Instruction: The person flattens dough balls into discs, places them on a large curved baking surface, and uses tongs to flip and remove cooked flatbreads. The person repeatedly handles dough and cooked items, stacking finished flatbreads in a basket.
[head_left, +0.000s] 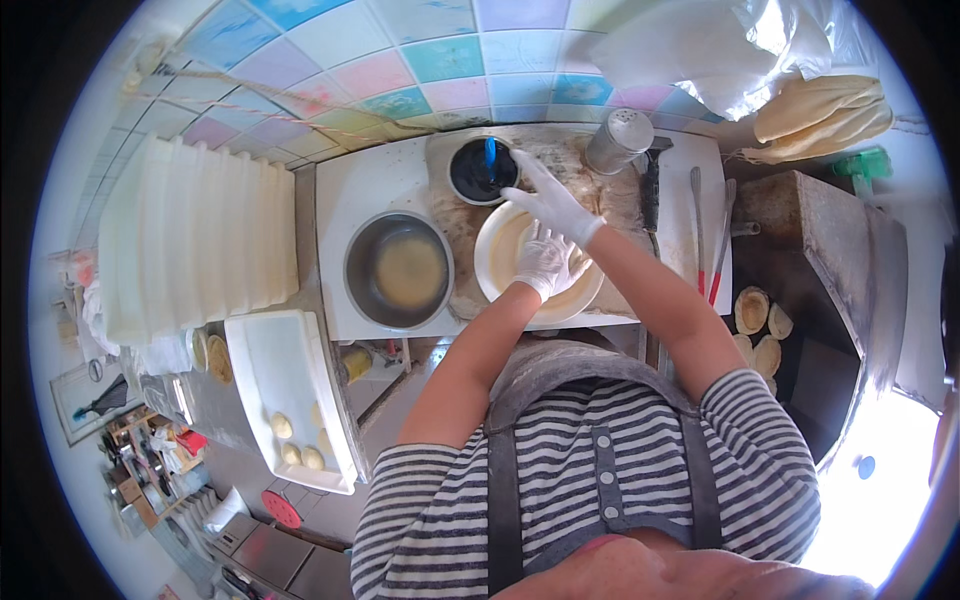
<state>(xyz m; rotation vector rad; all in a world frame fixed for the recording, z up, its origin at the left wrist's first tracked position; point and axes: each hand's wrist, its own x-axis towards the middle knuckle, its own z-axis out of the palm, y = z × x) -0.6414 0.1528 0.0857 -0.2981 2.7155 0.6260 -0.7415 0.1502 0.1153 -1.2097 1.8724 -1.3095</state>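
My left hand (547, 262), in a thin white glove, reaches down into a wide cream-colored bowl (489, 281); its fingers press at pale dough or batter and are partly hidden. Over the far rim of that bowl, my gloved right hand (551, 199) is spread, fingers pointing at a round container of dark liquid (472, 176). A blue handle (490, 154) stands up in the liquid, and the right hand does not grip it. To the left sits a deep metal pot (356, 270) with a yellowish content at its bottom.
A metal shaker (621, 141), a black-handled tool (651, 187) and red-handled tongs (709, 247) lie to the right. Beyond them, flatbreads (752, 310) rest inside a dark oven or griddle housing. A white tray (255, 375) with several dough balls and stacked white trays (202, 240) stand left.
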